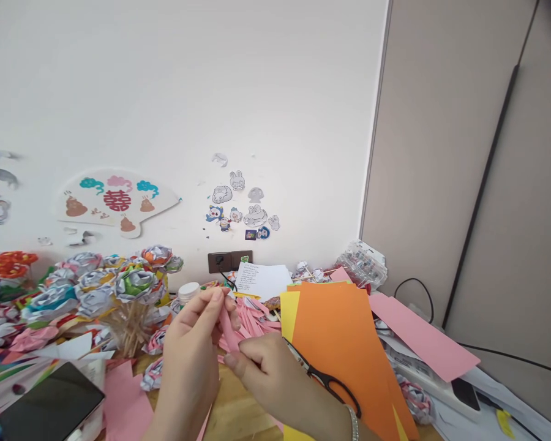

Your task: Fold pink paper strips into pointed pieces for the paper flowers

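A narrow pink paper strip [228, 331] runs between my two hands above the wooden table [236, 411]. My left hand [195, 334] pinches its upper end between thumb and fingers. Lower down, my right hand [270, 370] is closed on the other end, with the thumb on top. Behind them lies a heap of pink paper strips [252, 315]. Black-handled scissors [330, 380] rest on orange paper sheets [335, 331] to the right, partly hidden by my right wrist.
Crumpled paper flowers [135, 283] on sticks crowd the left side, near a dark phone [50, 404] and pink sheets [126, 401]. At right are a pink sheet [427, 337], a white power strip [441, 386] and cables. A white-lidded jar [188, 291] stands near the wall.
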Action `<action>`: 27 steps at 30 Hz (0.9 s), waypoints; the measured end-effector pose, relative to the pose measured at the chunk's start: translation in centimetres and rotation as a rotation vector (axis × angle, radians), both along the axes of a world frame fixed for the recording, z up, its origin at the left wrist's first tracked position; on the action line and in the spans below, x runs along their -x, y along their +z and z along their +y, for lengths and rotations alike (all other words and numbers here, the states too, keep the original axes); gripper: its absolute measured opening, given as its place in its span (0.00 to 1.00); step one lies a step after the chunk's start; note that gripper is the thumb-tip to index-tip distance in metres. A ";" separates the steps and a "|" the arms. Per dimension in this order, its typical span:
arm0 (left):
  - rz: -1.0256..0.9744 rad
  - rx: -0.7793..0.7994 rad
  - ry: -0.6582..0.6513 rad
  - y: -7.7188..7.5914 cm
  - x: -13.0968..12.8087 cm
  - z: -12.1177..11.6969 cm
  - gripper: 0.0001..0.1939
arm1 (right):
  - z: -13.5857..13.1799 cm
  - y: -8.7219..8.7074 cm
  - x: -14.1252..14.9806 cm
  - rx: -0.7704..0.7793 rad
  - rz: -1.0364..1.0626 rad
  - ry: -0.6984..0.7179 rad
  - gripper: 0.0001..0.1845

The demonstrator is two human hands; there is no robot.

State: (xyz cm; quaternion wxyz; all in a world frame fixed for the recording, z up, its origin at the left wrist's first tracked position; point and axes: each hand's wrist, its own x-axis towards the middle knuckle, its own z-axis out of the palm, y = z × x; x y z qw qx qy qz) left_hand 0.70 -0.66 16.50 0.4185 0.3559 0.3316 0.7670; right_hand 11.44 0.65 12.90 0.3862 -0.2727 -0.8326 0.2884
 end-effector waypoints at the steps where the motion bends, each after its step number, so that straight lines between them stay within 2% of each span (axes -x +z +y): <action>1: 0.009 0.000 -0.007 0.0 0.1 0.0 0.08 | 0.0 0.0 0.0 -0.007 0.000 -0.005 0.21; 4: 0.035 0.005 0.009 -0.1 0.4 0.2 0.07 | -0.1 -0.2 0.1 -0.016 -0.007 -0.006 0.22; 8: 0.138 -0.008 0.113 -0.1 0.5 0.1 0.08 | -0.3 -0.2 0.2 -0.002 -0.029 0.000 0.23; 10: 0.219 -0.003 0.208 0.0 0.2 -0.3 0.08 | -0.4 -0.1 0.1 0.004 -0.028 0.009 0.23; 14: 0.436 -0.017 0.497 0.1 -0.5 -1.1 0.07 | -0.7 0.1 0.0 -0.015 -0.005 0.036 0.23; 16: 0.540 -0.062 0.569 -0.1 -0.4 -1.1 0.06 | -0.7 0.2 -0.1 -0.021 -0.006 0.048 0.24; 20: 0.666 -0.115 0.606 -0.3 0.3 -0.7 0.07 | -0.8 0.3 -0.2 -0.008 -0.007 0.069 0.24; 24: 0.595 -0.114 0.588 -0.2 0.2 -1.1 0.08 | -0.9 0.4 -0.2 0.017 0.023 0.125 0.24; 27: 0.549 -0.127 0.551 0.0 -0.3 -1.4 0.07 | -0.9 0.5 -0.3 0.045 0.063 0.146 0.20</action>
